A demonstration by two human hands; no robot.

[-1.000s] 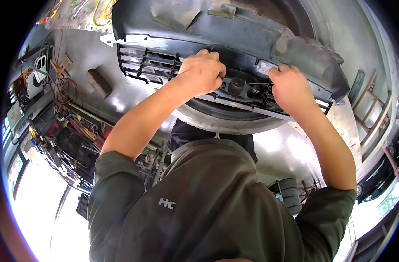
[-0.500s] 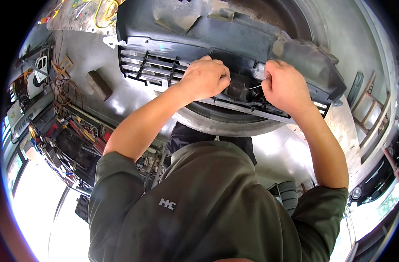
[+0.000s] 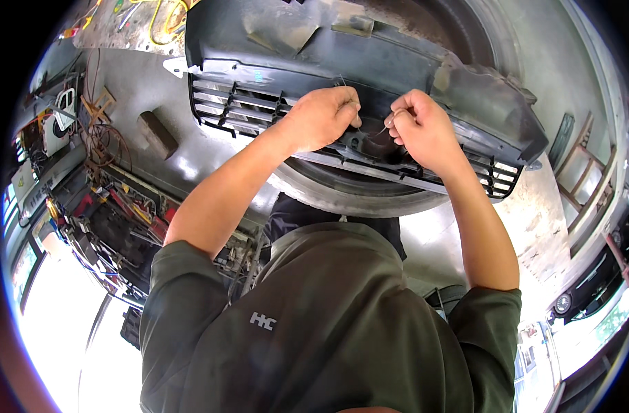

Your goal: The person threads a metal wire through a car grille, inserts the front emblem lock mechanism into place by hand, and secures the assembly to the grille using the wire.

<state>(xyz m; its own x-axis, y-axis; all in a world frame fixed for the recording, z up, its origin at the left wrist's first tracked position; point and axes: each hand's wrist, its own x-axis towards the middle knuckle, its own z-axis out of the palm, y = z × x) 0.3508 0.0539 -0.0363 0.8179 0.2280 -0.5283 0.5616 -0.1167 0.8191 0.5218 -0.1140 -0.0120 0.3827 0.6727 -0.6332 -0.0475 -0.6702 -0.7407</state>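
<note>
A black plastic car bumper (image 3: 390, 65) with a slatted grille (image 3: 242, 103) lies across a large tyre (image 3: 342, 199) in front of me. Over the middle of the grille my left hand (image 3: 321, 118) is closed in a pinch, with a fine strand standing out above its knuckles. My right hand (image 3: 424, 131), to its right, is also closed, thumb against curled fingers. A thin pale wire (image 3: 381, 133) runs from those fingertips down toward a dark recess (image 3: 378, 146) in the bumper between the hands. The fingertips themselves are partly hidden.
Tools crowd a dark tray (image 3: 108, 227) at the left. A wooden block (image 3: 157, 135) rests on the floor beyond it. A yellow cable (image 3: 164, 24) lies on a worn surface at the far left. At the right stands a wooden ladder-like frame (image 3: 586, 168).
My right hand has moved left, closer to my left hand, and its wire has come along. The left hand has turned slightly. The bumper has shifted a little to the right.
</note>
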